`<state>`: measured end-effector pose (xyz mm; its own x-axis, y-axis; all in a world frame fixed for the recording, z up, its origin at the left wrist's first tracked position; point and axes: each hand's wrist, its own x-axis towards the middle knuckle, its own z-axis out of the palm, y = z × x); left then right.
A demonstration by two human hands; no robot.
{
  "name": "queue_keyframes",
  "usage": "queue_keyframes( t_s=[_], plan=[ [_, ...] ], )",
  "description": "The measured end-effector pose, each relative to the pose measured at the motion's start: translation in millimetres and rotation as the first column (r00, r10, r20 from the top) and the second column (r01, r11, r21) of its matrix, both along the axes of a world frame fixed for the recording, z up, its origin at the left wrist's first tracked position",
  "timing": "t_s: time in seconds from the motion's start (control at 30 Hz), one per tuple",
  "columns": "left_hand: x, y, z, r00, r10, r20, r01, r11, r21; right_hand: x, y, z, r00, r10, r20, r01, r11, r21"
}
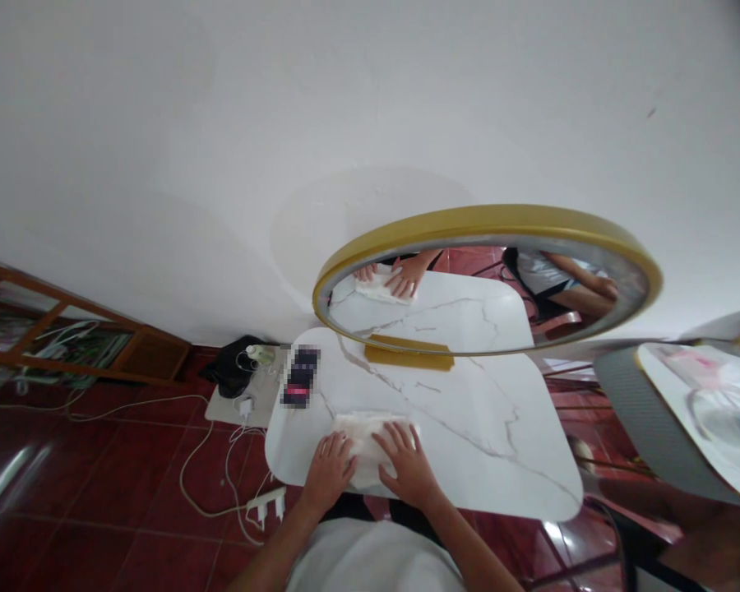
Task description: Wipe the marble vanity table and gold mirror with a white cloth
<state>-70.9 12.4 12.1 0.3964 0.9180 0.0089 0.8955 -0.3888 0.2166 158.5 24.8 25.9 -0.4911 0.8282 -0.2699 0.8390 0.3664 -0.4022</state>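
A white, thin, soft sheet point(365, 429), cloth or tissue, lies spread near the front edge of the white marble-patterned table point(469, 460). My left hand point(329, 470) rests on its left part with the fingers stretched out. On the sheet's right part, my right hand point(409, 462) lies flat with spread fingers. Both palms face down, and neither hand grips anything. A phone-like dark rectangle point(300, 378), blurred out, is at the table's left side.
A gold-framed oval mirror point(487, 220) stands at the table's back on a gold base point(409, 353). Left of the table are a black bag point(238, 367), cables and a power strip point(266, 498). At right, another person's leg point(709, 534) and a second table point(709, 411) show.
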Motion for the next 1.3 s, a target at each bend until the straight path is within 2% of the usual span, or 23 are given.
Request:
queue_keyframes(
  t_s=[0.13, 0.27, 0.33, 0.43, 0.53, 0.67, 0.8, 0.97, 1.03, 1.13, 1.3],
  plan=[
    [-32, -5, -7.3, 0.994, 0.102, -0.03, -0.101, 0.994, 0.048, -40, 3, -9.0, 0.994, 0.097, -0.059, -0.103, 0.989, -0.106],
    [-66, -8, -9.7, 0.981, 0.193, -0.027, -0.191, 0.978, 0.078, -78, 11, -16.2, 0.984, 0.159, -0.083, -0.171, 0.973, -0.154],
    [-74, -10, -10.2, 0.974, 0.226, -0.008, -0.225, 0.972, 0.063, -90, 15, -15.5, 0.984, 0.159, -0.079, -0.169, 0.974, -0.152],
    [-71, -12, -12.0, 0.966, 0.256, 0.037, -0.257, 0.966, 0.011, -92, 19, -11.1, 0.986, 0.149, -0.078, -0.159, 0.977, -0.143],
    [-53, -14, -15.4, 0.961, 0.263, 0.079, -0.26, 0.964, -0.053, -72, 19, -7.8, 0.985, 0.159, -0.069, -0.167, 0.976, -0.14],
    [-17, -15, -20.7, 0.974, 0.189, 0.126, -0.171, 0.975, -0.138, -18, 8, -10.6, 0.988, 0.141, -0.066, -0.147, 0.985, -0.095],
    [29, -9, -20.2, 0.985, 0.012, 0.172, 0.029, 0.971, -0.237, 47, -17, -19.0, 0.995, 0.081, -0.05, -0.082, 0.997, -0.012],
    [77, 1, -10.7, 0.952, -0.172, 0.254, 0.262, 0.885, -0.384, 103, -52, -30.4, 1.0, 0.015, -0.01, -0.015, 1.0, 0.008],
    [87, 3, -8.6, 0.942, -0.182, 0.283, 0.29, 0.867, -0.405, 110, -61, -34.7, 1.0, -0.016, 0.004, 0.016, 1.0, 0.005],
    [90, 5, -8.9, 0.946, -0.142, 0.292, 0.261, 0.867, -0.424, 106, -63, -39.4, 0.998, -0.067, 0.021, 0.066, 0.998, 0.01],
    [79, 17, -9.9, 0.968, -0.058, 0.245, 0.153, 0.907, -0.393, 85, -39, -38.1, 0.997, -0.073, 0.002, 0.073, 0.997, 0.034]
  ],
)
